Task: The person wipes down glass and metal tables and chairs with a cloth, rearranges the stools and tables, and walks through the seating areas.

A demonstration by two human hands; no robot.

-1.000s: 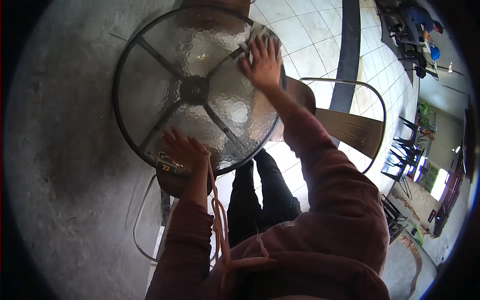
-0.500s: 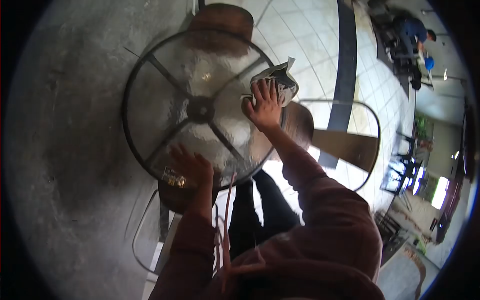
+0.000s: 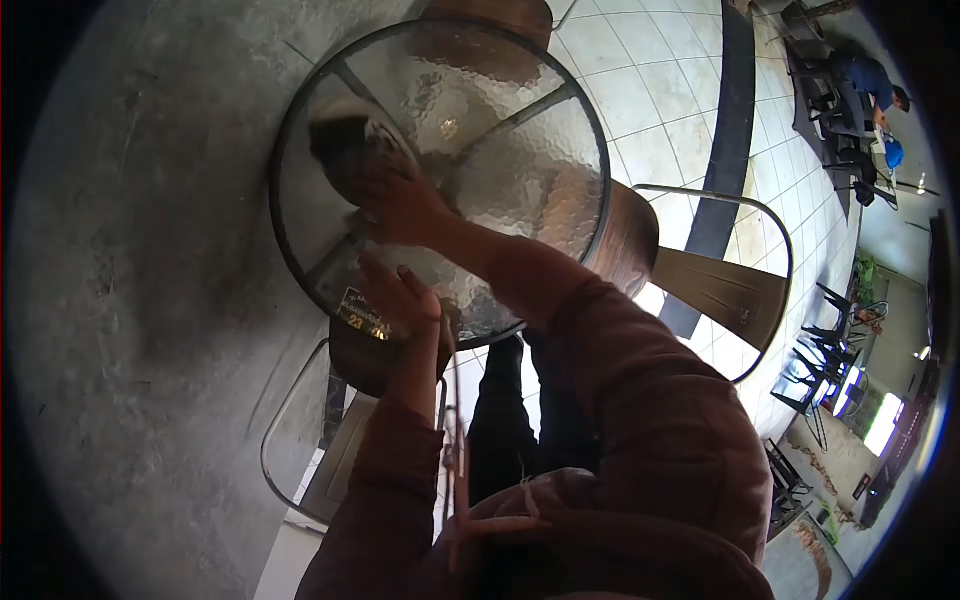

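Observation:
A round table (image 3: 520,215) with a textured glass top and dark rim stands in front of me. On its left side my right hand (image 3: 405,205) presses on a bunched cloth (image 3: 350,150), light at the edge and dark in the middle. Motion blurs both the hand and the cloth. My left hand (image 3: 405,300) is at the near-left rim with its fingers stretched out, holding nothing. Close beside it is a small printed label (image 3: 358,312) reading 23. Whether the left palm touches the glass, I cannot tell.
Chairs with brown seats surround the table: one at the right (image 3: 630,235), one at the near left (image 3: 350,365), one at the far side (image 3: 480,50). A grey wall (image 3: 150,250) is on the left. At upper right a person (image 3: 865,80) bends over furniture.
My right hand has swept the cloth from the table's right edge across to its left side. My left hand stays near the near-left rim. The camera view has shifted slightly.

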